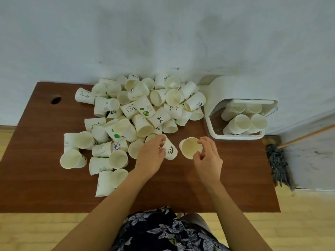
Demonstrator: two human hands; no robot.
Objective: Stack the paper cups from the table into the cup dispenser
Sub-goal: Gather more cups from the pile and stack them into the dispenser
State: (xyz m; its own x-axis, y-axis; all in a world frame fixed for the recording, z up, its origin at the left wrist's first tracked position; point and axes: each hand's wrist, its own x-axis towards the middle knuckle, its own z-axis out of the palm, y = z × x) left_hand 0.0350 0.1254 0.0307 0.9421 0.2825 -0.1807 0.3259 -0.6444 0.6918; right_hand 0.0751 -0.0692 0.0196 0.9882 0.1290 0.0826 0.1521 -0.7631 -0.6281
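White paper in both grips. Left hand (150,156) curled round a panda cup (170,150); right hand (207,156) pinching an open cup (191,147), mouth up, likely ready for nesting. More cups (126,113) heaped on the brown counter (226,178). Cup dispenser (235,109) just beyond, some stacks already inside.

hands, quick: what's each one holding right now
Left hand: grips the panda-print paper cup lying on its side.
Right hand: pinches the rim of the upright paper cup.
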